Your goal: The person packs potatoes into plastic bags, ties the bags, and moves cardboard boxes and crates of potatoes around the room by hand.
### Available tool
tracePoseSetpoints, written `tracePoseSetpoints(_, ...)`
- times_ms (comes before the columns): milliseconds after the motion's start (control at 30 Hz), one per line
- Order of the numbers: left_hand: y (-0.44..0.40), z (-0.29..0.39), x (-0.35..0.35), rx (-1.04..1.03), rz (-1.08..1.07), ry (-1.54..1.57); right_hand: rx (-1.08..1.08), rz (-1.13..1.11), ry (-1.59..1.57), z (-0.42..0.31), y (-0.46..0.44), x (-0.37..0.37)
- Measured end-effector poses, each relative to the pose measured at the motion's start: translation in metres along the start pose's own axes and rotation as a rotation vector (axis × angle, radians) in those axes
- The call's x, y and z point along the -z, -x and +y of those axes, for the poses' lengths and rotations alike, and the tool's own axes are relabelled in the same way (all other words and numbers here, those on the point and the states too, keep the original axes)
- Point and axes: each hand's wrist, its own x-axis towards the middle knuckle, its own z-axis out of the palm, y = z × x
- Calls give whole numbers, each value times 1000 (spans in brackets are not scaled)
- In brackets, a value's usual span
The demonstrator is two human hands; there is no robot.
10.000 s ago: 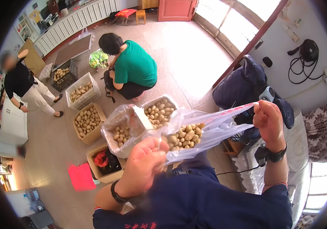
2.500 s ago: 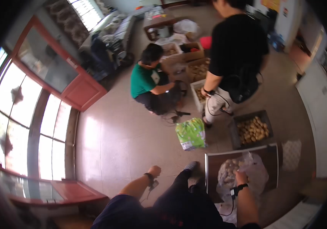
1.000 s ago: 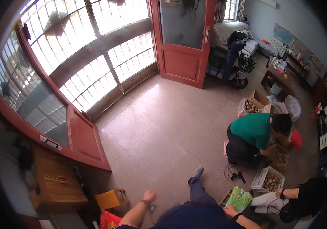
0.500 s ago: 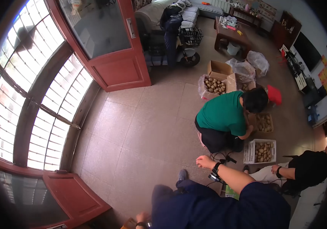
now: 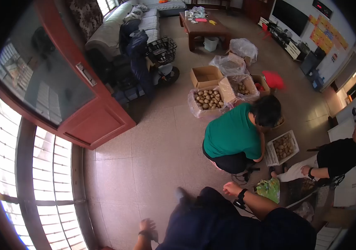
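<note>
My left hand (image 5: 146, 225) hangs low at the left of my body, above the tiled floor, fingers spread and nothing in them. In front of my dark trousers, my right hand (image 5: 231, 188) has its fingers curled in, with no object showing in it. A black band with a small device (image 5: 240, 198) sits on my right wrist. Nearest to that hand are a green and white bag (image 5: 268, 190) and a crouching person in a green top (image 5: 233, 135). A white plastic crate (image 5: 283, 147) beyond holds brown oval produce, potatoes or kiwifruit; I cannot tell which.
Open cartons of the same brown produce (image 5: 208, 100) stand behind the crouching person. Another person in black (image 5: 339, 159) sits at the right. A red door (image 5: 96, 121) stands at the left, a scooter (image 5: 161, 75) beyond it. A wooden table (image 5: 205, 31) is farther back.
My view has turned and moved forward into the room. My left hand has swung up into fuller view with its fingers spread. My right hand stays curled in front of me.
</note>
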Motion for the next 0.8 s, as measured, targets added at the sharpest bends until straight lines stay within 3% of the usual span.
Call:
tracePoseSetpoints(100, -48, 138, -41, -184, -83, -178, 33, 36, -113, -29, 3, 1)
tracePoseSetpoints(300, -54, 361, -235, -359, -247, -271, -112, 8, -380, -100, -42, 13)
tracePoseSetpoints(367, -46, 409, -302, -375, -344, -260, -143, -21, -456, -113, -93, 24)
tracePoseSetpoints(400, -37, 436, -345, -397, -415, -217, 22, -57, -228, -107, -159, 45)
tracePoseSetpoints(467, -29, 486, -406, -359, -457, -246, -218, 0, -627, -175, -157, 47)
tracePoseSetpoints(567, -24, 542, -475, -358, -507, -281, -89, 39, -487, -259, -174, 88)
tracePoseSetpoints(800, -33, 637, -626, -281, -731, -361, -23, 166, -729, -381, -219, 154)
